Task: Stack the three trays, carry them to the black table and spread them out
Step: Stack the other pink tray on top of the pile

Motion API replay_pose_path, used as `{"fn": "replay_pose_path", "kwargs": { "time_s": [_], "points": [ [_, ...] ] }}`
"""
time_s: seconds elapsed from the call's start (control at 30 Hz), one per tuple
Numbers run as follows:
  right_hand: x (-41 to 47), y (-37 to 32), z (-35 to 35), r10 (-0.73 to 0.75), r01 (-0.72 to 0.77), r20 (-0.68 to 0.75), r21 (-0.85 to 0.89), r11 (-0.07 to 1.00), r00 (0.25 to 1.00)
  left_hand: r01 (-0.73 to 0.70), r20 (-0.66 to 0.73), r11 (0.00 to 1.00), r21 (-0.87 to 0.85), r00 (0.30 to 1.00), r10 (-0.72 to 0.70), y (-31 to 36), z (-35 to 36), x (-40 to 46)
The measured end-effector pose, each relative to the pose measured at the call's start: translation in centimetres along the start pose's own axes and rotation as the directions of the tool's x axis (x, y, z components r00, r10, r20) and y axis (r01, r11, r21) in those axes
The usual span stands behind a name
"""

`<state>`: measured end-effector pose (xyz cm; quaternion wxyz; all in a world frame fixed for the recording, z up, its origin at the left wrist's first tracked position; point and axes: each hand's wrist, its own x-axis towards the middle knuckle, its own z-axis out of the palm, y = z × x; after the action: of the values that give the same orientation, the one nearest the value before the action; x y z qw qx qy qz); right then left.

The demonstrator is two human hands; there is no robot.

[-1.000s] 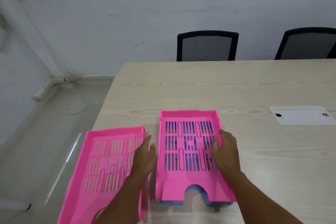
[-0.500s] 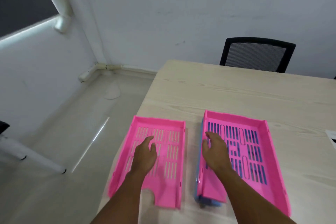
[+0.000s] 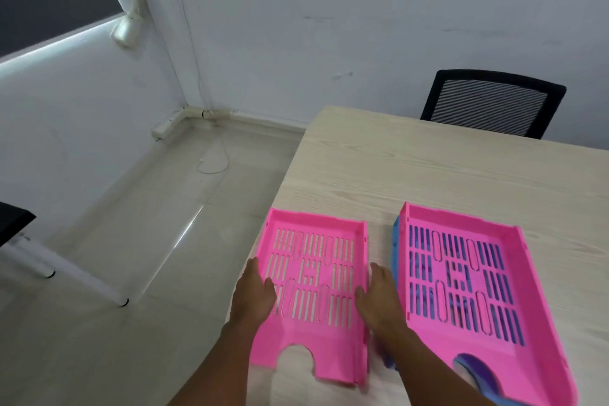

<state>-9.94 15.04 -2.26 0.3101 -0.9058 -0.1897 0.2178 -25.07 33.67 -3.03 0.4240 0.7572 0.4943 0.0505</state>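
Note:
A single pink slotted tray (image 3: 313,290) lies at the left edge of the light wooden table (image 3: 428,168). My left hand (image 3: 253,293) grips its left wall and my right hand (image 3: 379,298) grips its right wall, thumbs inside the tray. To the right, another pink tray (image 3: 468,293) sits nested on a blue tray (image 3: 395,241), whose edge shows at the left and at the front notch.
A black mesh chair (image 3: 491,102) stands behind the table's far side. A black table's corner (image 3: 13,217) on white legs shows at the far left across the tiled floor. A white cable (image 3: 214,161) lies on the floor near the wall corner.
The view swung left. My right hand left the stacked pink tray and came to the single tray's right wall; my left hand slid from its floor to its left wall.

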Motion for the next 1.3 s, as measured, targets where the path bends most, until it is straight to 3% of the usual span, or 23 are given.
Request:
{"fn": "replay_pose_path", "kwargs": {
  "time_s": [0.23,0.53,0.83,1.3],
  "points": [
    [-0.2,0.7,1.1,0.072,-0.078,0.087,0.073,0.994,0.994,0.073,-0.019,0.997,0.02,0.997,-0.072,-0.7,0.0,0.8],
    [1.5,-1.5,-0.3,-0.04,0.054,-0.092,0.156,0.986,0.995,-0.097,-0.222,0.989,-0.115,0.973,0.069,0.6,-2.4,-0.2],
    [3.2,-2.3,-6.8,-0.146,0.187,-0.272,0.132,0.974,0.951,-0.255,-0.274,0.929,-0.267,0.945,0.181,5.0,-2.9,-0.6],
    [-0.1,8.4,-20.8,-0.033,0.089,-0.532,0.08,0.993,0.846,-0.392,-0.093,0.855,-0.339,0.918,0.384,16.5,8.8,-5.1]
  ]
}}
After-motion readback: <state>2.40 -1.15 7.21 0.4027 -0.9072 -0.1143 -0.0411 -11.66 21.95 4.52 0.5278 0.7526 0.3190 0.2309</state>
